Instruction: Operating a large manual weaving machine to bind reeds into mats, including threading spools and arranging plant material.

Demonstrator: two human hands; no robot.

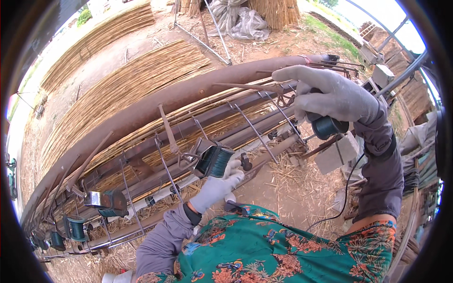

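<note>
My left hand (214,189), in a pale grey glove, has its fingers curled against the lower right side of a spool of dark green wire or twine (219,160). That spool sits in a metal holder on a rusty arm (168,128) coming off the long curved pipe. Farther right, my gloved right hand (330,94) is raised, index finger stretched out to the left and the other fingers bent around a second dark green spool (329,127). Part of this spool and its holder is hidden behind the palm and fingers.
A long rusty pipe (188,92) spans the frame, with thin metal rods (257,126) below it. Several more green spools (75,227) hang at the left. Reed mats (127,94) lie beyond. Concrete blocks (337,153) and a black cable (347,188) are at the right.
</note>
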